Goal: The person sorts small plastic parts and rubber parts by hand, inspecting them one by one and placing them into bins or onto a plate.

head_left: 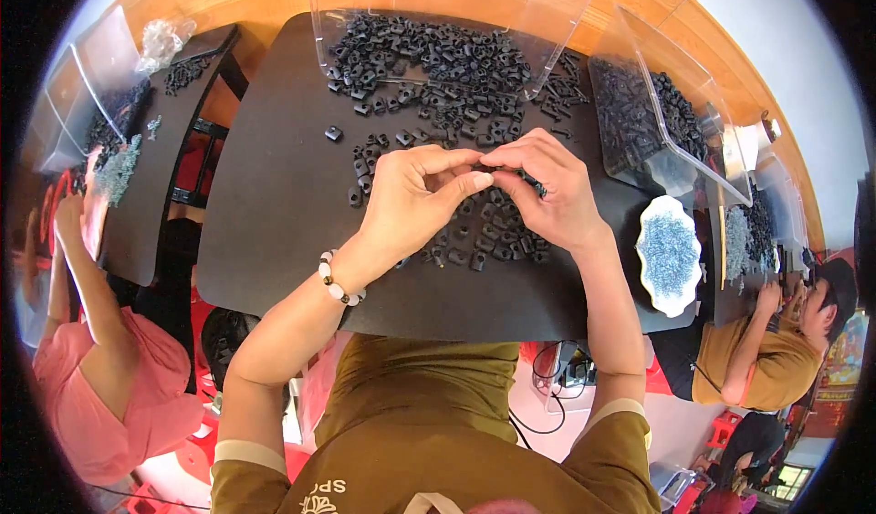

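Note:
Above the middle of the dark table, my left hand (415,190) and my right hand (552,194) meet, thumbs and fingers pinched together. Between the fingertips is a small black plastic part (484,167), mostly covered by them. Another dark bit (534,183) shows at the curled fingers of my right hand; its kind cannot be made out. Loose black plastic pieces (493,231), short and tube-like with holes, lie on the table under and around both hands. A beaded bracelet (330,281) circles my left wrist.
A clear bin (438,53) spills black pieces at the table's far side. Another full clear bin (657,121) stands far right. Nearer, a white scalloped dish (694,258) holds small bluish-silver parts. People work at side tables, left (119,377) and right (766,359).

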The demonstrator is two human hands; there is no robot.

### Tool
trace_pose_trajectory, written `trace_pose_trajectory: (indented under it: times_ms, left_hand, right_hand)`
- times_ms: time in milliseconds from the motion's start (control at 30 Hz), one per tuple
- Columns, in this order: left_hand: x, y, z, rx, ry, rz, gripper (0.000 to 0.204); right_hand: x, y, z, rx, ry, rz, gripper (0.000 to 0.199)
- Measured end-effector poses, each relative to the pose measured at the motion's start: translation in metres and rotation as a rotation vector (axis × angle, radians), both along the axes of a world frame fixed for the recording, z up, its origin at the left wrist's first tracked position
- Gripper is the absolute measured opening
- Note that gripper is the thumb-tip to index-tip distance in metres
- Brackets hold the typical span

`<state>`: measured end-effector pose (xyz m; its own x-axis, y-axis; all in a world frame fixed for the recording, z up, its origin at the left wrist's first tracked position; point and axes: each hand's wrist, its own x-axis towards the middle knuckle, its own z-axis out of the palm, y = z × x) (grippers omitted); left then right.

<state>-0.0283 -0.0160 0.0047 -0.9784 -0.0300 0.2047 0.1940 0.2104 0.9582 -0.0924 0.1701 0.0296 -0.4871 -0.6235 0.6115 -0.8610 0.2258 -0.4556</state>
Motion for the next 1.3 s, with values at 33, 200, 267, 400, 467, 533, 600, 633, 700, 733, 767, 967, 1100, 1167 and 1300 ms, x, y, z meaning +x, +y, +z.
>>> trace_pose_trajectory:
  times_ms: [33, 200, 267, 400, 467, 533, 600, 633, 700, 733, 767, 967, 1100, 1167, 1300]
  left_hand:
    - [0.0, 0.0, -0.002, 0.0, 0.0, -0.002, 0.027]
    - [-0.001, 0.001, -0.007, 0.251, -0.047, -0.047, 0.025]
    - [-0.003, -0.001, -0.01, 0.171, -0.001, -0.028, 0.023]
    - [-0.002, -0.001, -0.005, 0.119, 0.066, 0.055, 0.019]
    - [-0.003, -0.002, -0.005, 0.115, 0.075, 0.058, 0.019]
    - [-0.003, -0.002, -0.005, 0.113, 0.085, 0.061, 0.018]
    - [-0.002, -0.001, -0.003, 0.124, 0.061, 0.025, 0.018]
    - [-0.002, -0.001, -0.002, 0.125, 0.059, 0.025, 0.018]
    - [-0.001, -0.001, -0.002, 0.155, 0.021, 0.016, 0.019]
    - [-0.002, -0.001, -0.003, 0.155, 0.021, 0.017, 0.019]
    - [-0.002, -0.002, -0.006, 0.13, 0.046, 0.016, 0.02]
    - [0.001, 0.0, -0.001, 0.086, -0.002, 0.006, 0.02]
    - [0.001, -0.001, 0.002, 0.047, -0.002, 0.029, 0.02]
    - [0.002, -0.001, 0.003, 0.039, 0.002, 0.027, 0.019]
    - [0.002, 0.0, 0.003, 0.012, 0.011, 0.032, 0.019]
  right_hand:
    - [-0.001, 0.0, 0.0, 0.014, -0.005, 0.02, 0.024]
    - [-0.001, 0.002, 0.003, 0.015, 0.046, 0.084, 0.026]
    - [0.001, 0.005, 0.009, 0.098, -0.001, 0.063, 0.026]
    - [-0.011, 0.03, 0.017, 0.163, -0.155, -0.224, 0.023]
    - [-0.016, 0.043, 0.023, 0.33, -0.201, -0.353, 0.012]
    - [-0.021, 0.052, 0.023, 0.419, -0.186, -0.381, 0.01]
    - [-0.024, 0.058, 0.017, 0.535, -0.168, -0.343, 0.01]
    - [-0.025, 0.058, 0.013, 0.536, -0.17, -0.342, 0.01]
    - [-0.025, 0.057, 0.009, 0.557, -0.176, -0.287, 0.011]
    - [-0.024, 0.057, 0.009, 0.558, -0.176, -0.285, 0.011]
    - [-0.024, 0.056, 0.01, 0.59, -0.199, -0.305, 0.011]
    - [-0.026, 0.055, 0.007, 0.667, -0.202, -0.339, 0.011]
    - [-0.032, 0.057, -0.001, 0.655, -0.164, -0.406, 0.009]
    - [-0.031, 0.058, 0.001, 0.648, -0.153, -0.448, 0.009]
    - [-0.028, 0.058, 0.007, 0.595, -0.181, -0.442, 0.008]
